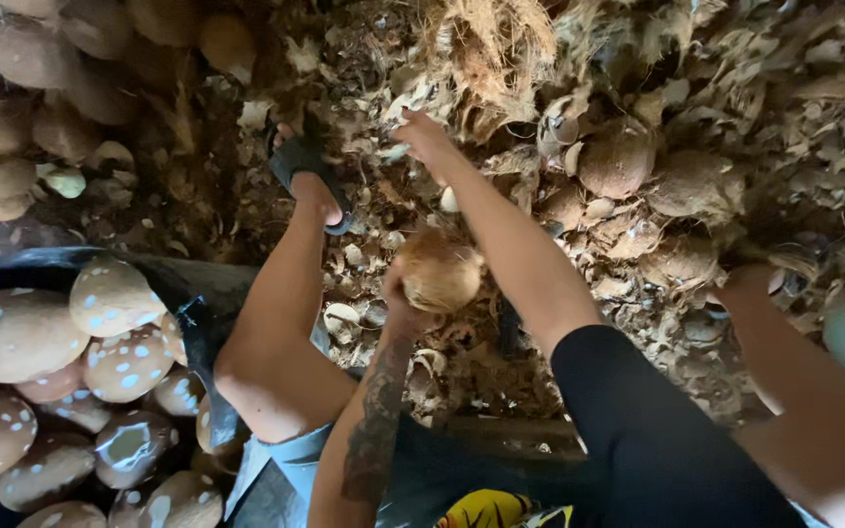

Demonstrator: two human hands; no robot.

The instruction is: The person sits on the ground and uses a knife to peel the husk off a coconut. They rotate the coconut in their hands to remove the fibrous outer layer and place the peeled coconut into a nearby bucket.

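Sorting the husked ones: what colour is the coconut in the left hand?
Pale tan-brown coconut, held by the left hand; head view.

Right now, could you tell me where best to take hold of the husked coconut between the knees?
Cup the coconut around its round bare right side, coming from above. The left hand already holds its left side, and the right hand is stretched past it into the husk pile, so that flank looks free.

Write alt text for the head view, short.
Seen from above, a seated person's left hand holds a husked coconut while the right hand reaches forward into a heap of dry husk fibre. A black tub of peeled coconuts sits on the left, with more coconuts lying among the husk.
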